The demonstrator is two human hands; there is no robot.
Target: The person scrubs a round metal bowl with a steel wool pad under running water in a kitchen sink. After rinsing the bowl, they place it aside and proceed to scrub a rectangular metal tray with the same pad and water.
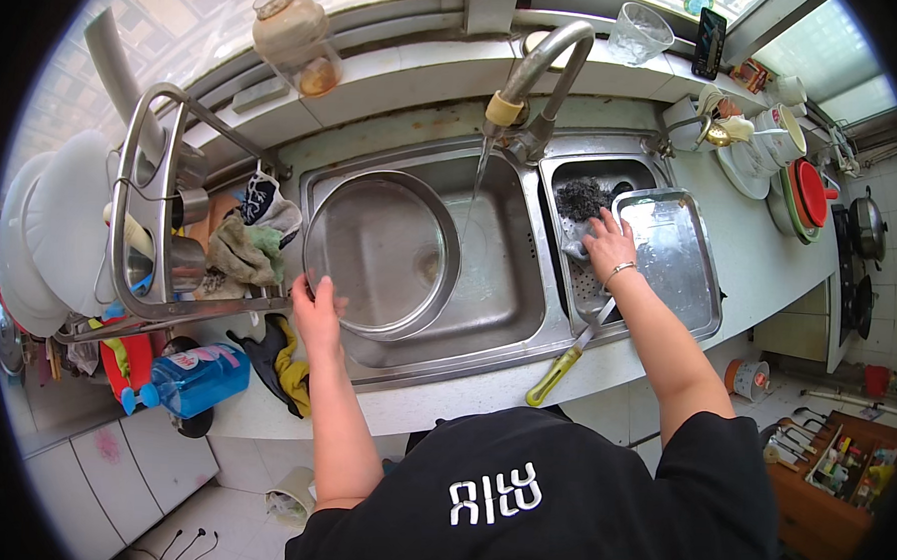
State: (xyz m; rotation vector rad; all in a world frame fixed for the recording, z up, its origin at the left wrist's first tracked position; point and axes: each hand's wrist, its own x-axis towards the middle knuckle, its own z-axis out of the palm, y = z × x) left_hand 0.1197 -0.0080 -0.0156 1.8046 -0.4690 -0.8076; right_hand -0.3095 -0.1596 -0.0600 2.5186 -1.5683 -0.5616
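Note:
My left hand (318, 308) is at the lower left rim of a round metal pan (382, 253), in the left part of the large sink basin (505, 282). The thumb is outside the rim; whether the fingers grip it is unclear. Water runs from the faucet (536, 74) into this basin. My right hand (609, 246) reaches into the small basin, its fingers spread over a greyish cloth or bag (575, 244), just below a dark scouring pad (583, 198). A rectangular metal tray (667, 252) lies right of that hand. Below it rests a green-handled knife or peeler (553, 376).
A metal rack (136, 308) with cloths (243, 252) and white plates (68, 218) stands left. Near the front edge are a blue detergent bottle (200, 378) and yellow-black gloves (291, 371). Bowls (777, 137) and colanders (809, 192) stand at the back right. A glass (641, 35) is on the sill.

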